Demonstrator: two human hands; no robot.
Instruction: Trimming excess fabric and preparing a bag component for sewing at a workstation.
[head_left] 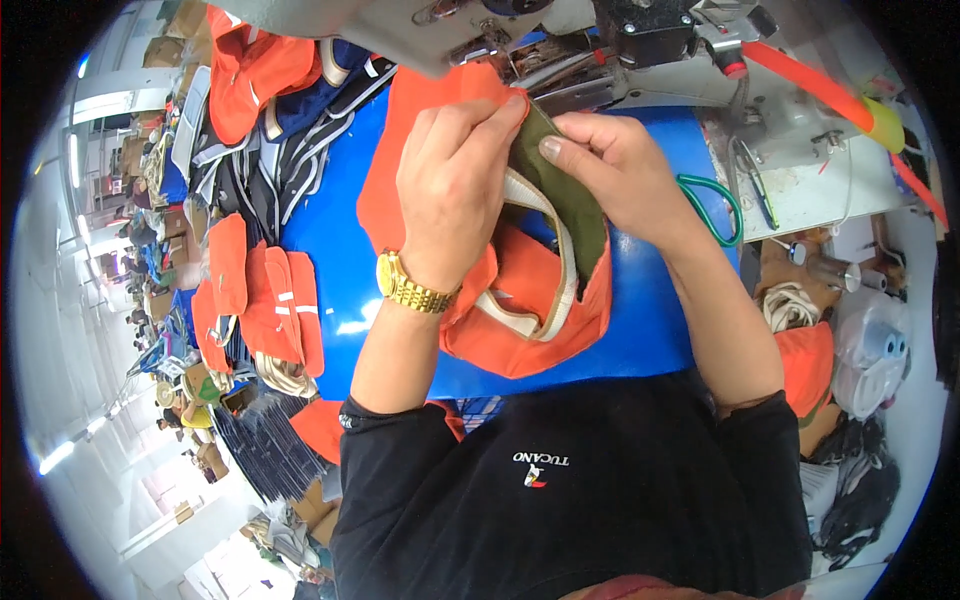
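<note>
An orange and olive-green cloth bag piece (555, 355) lies partly on the blue work surface (650, 330), its upper edge raised. A cream webbing strap (568, 250) loops across it. My left hand (452, 180), with a gold watch (410, 285) on the wrist, pinches the orange cloth near the top, where it meets the green. Beside it, my right hand (620, 170) grips the edge of the olive-green cloth (575, 215) between thumb and fingers. The hands are a short way apart. Part of the seam is hidden behind the left fingers.
A sewing machine (640, 40) stands just beyond my hands. At right lie a tool with green loop handles (712, 210) and slim tweezers (757, 185). Orange pieces (280, 305) and dark, white-edged cloth strips (265, 180) pile up on the left. A red-orange bar (810, 85) juts out at upper right.
</note>
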